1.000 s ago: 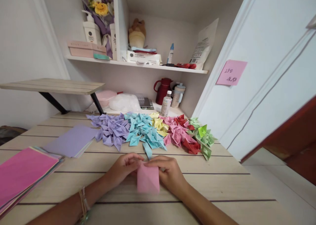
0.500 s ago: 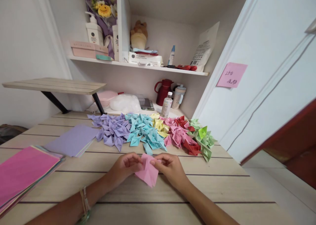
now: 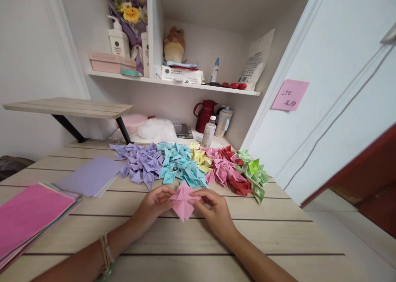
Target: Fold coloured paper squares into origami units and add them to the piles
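A pink sheet of origami paper (image 3: 183, 203), creased and partly folded into a diamond shape, is held up just over the table. My left hand (image 3: 157, 201) pinches its left corner between thumb and fingers. On the opposite side, my right hand (image 3: 214, 209) grips the right corner the same way. Right behind the paper lies a heap of folded paper pieces in colour groups: purple (image 3: 142, 163), light blue (image 3: 179, 162), yellow (image 3: 201, 157), pink (image 3: 223, 168), red (image 3: 240, 186) and green (image 3: 256, 174).
Stacks of pink paper (image 3: 34, 216) and purple paper (image 3: 93, 172) lie on the wooden table (image 3: 161, 249) at left. A small raised shelf (image 3: 68, 107) stands behind them. Beyond the heap are a clear bottle (image 3: 208, 132), a red jug (image 3: 204, 116) and a light cup (image 3: 223, 122).
Both hands have lifted the pink paper slightly away from me. It has opened from a narrower fold into a wider diamond, with points out to each side.
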The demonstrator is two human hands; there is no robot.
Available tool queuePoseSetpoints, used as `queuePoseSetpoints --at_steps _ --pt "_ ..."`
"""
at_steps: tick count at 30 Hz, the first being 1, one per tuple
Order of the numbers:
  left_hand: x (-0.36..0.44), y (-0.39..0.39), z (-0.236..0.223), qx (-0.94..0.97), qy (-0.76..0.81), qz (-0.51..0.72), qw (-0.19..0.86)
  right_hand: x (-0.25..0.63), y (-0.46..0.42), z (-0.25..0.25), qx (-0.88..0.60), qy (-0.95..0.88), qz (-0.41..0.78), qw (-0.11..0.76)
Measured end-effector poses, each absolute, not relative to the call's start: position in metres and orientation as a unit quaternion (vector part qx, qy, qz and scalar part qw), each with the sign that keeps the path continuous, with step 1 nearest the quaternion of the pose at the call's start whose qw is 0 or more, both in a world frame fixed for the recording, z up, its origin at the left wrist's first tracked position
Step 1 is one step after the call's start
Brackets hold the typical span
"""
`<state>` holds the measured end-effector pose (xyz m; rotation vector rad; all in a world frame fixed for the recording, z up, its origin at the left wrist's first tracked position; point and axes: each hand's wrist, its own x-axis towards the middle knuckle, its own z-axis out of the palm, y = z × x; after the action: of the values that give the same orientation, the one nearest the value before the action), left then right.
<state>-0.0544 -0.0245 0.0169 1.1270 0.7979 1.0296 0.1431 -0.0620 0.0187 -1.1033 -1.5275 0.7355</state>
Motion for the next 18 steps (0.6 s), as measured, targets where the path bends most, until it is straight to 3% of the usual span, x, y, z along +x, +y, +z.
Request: queuePoseSetpoints --at_steps 9,18 --pt "-0.059 -0.02 0.005 0.492 0.37 0.43 0.66 0.147 -0.065 0.024 -0.45 -0.681 0.305 0.491" --pt "-0.055 -0.025 0.015 0.524 0.387 0.433 0.623 0.143 -0.059 0.018 -0.438 -0.567 0.426 0.553"
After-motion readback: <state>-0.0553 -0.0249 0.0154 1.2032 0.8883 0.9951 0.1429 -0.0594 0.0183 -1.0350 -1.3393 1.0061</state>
